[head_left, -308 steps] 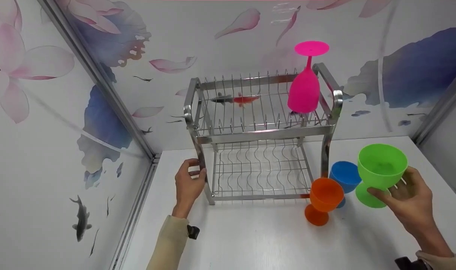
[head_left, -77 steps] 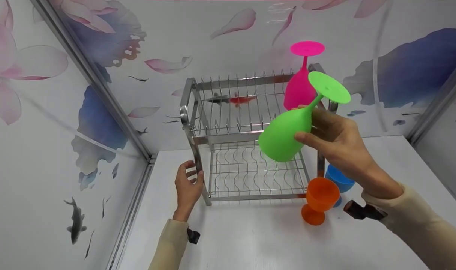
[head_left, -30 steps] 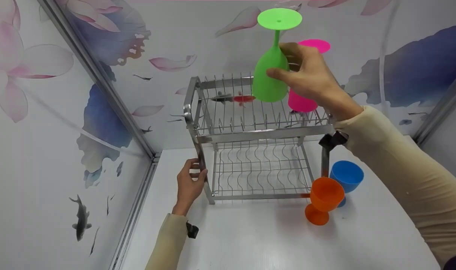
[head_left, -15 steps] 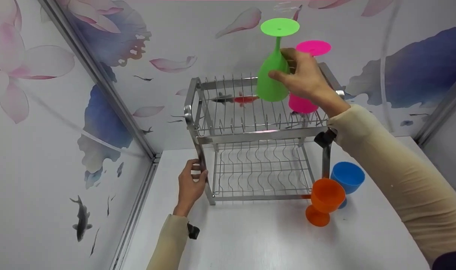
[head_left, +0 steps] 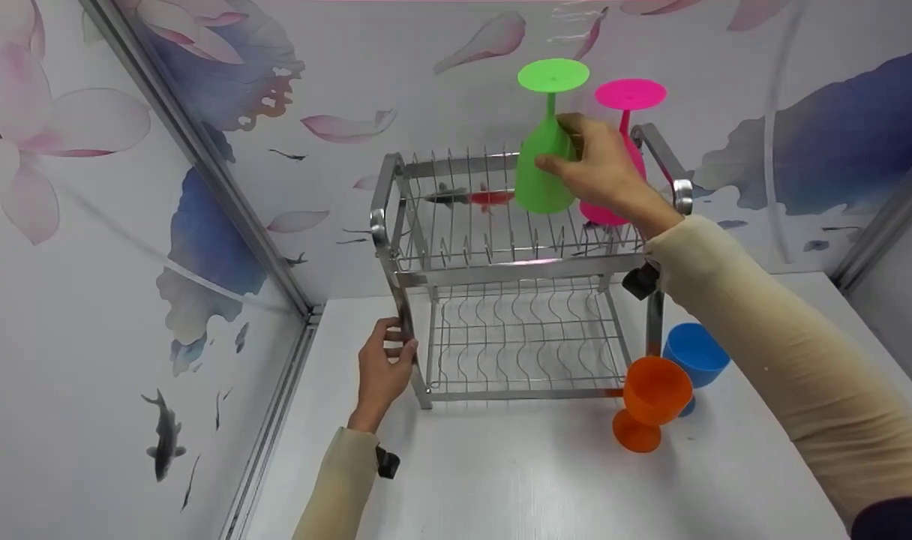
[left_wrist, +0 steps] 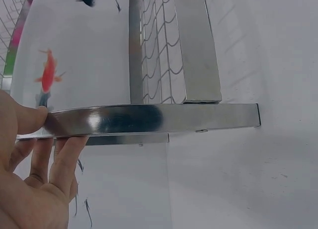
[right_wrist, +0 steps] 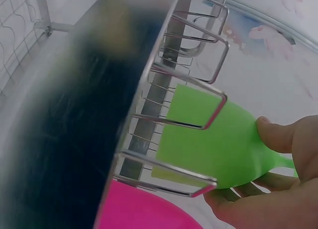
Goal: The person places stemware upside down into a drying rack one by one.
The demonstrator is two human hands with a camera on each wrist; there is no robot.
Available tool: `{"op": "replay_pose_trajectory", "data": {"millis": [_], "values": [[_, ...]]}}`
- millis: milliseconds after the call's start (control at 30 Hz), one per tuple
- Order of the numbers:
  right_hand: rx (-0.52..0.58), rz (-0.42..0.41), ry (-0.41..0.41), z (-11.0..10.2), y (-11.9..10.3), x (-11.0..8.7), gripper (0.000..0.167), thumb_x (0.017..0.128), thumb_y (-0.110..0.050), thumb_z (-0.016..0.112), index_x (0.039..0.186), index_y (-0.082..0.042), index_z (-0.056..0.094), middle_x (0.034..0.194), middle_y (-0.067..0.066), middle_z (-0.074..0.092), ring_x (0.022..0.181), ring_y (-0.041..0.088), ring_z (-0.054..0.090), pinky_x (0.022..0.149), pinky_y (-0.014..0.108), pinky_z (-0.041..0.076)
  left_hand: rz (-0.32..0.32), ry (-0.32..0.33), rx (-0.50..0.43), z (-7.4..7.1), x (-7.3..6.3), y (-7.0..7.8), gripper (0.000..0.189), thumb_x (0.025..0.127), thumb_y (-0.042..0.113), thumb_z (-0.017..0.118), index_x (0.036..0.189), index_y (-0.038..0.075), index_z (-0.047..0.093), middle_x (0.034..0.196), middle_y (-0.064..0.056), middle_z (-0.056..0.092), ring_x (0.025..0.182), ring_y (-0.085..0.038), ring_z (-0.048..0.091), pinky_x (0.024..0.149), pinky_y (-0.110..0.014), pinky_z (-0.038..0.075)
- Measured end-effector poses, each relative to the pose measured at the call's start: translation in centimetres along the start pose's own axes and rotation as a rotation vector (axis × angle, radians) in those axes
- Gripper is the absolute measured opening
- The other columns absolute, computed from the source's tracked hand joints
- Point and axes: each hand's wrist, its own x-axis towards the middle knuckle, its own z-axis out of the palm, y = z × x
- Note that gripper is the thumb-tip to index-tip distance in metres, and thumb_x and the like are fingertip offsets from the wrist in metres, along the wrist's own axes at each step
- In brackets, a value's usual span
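Note:
In the head view my right hand (head_left: 602, 166) holds a green goblet (head_left: 544, 176) upside down by its bowl, over the upper tier of a metal dish rack (head_left: 501, 270). The right wrist view shows the green goblet's rim down among the rack's wire dividers (right_wrist: 213, 105), thumb and fingers on either side of the bowl. Just right of it a pink goblet (head_left: 630, 94) stands inverted on the same tier, partly hidden by my right hand. My left hand (head_left: 383, 369) grips the rack's left front leg, thumb on one side and fingers on the other, as the left wrist view (left_wrist: 47, 159) confirms.
An orange goblet (head_left: 657, 390) stands upright on the white table (head_left: 501, 480) by the rack's right front leg. Behind it is a blue goblet (head_left: 694, 352), partly covered by the orange one. Patterned wall panels (head_left: 223, 187) enclose the back and sides.
Earlier my right hand held the green goblet upright at the right; it was turned over and carried to the rack. Over the last second it has come down into the upper tier. The left hand stays put.

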Motion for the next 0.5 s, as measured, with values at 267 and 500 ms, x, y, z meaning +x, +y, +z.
{"op": "replay_pose_trajectory", "data": {"millis": [267, 500], "values": [[-0.011, 0.021, -0.02, 0.8, 0.6, 0.4, 0.064, 0.104, -0.012, 0.069, 0.16, 0.001, 0.041, 0.157, 0.022, 0.053, 0.145, 0.04, 0.053, 0.122, 0.057, 0.045, 0.008, 0.002, -0.007, -0.1, -0.1, 0.1, 0.04, 0.1, 0.006, 0.073, 0.138, 0.009, 0.061, 0.109, -0.013, 0.071, 0.087, -0.025, 0.078, 0.072, -0.033, 0.067], [-0.059, 0.017, -0.022, 1.1, 1.3, 0.4, 0.062, 0.106, -0.012, 0.066, 0.16, 0.003, 0.039, 0.158, 0.023, 0.051, 0.148, 0.04, 0.05, 0.125, 0.057, 0.042, -0.001, 0.0, -0.008, 0.0, 0.0, 0.3, 0.039, 0.1, 0.006, 0.073, 0.138, 0.009, 0.061, 0.11, -0.012, 0.071, 0.088, -0.024, 0.077, 0.073, -0.033, 0.067]]}}
